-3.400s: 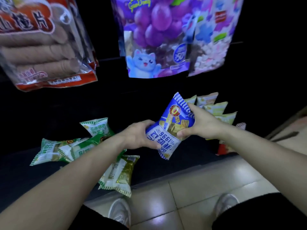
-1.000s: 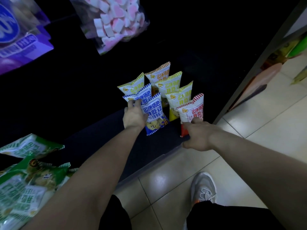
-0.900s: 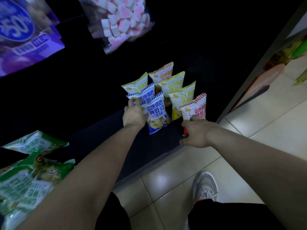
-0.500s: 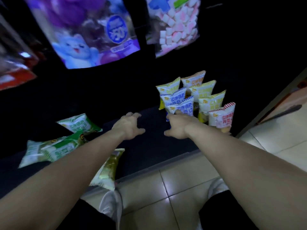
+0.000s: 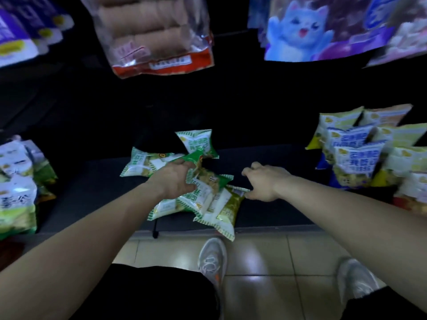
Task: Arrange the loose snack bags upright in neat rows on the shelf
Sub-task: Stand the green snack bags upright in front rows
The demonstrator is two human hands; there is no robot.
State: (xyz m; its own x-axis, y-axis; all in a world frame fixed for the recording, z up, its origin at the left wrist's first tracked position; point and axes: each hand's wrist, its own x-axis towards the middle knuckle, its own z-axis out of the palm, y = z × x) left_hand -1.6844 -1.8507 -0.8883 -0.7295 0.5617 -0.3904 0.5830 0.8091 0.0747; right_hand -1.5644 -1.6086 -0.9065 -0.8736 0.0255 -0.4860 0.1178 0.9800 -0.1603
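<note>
On the shelf (image 5: 92, 181) we are turning from the standing rows (image 5: 353, 162) to the loose pile (image 5: 147, 162): left grip (image 5: 175, 181) clutching a green bag (image 5: 208, 179), right grip (image 5: 265, 183) wide beside it.

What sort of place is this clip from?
Most likely a small shop aisle: snack bags stood in rows on a low dark shelf, loose green bags heaped nearby, bigger bags above, tiled floor.
</note>
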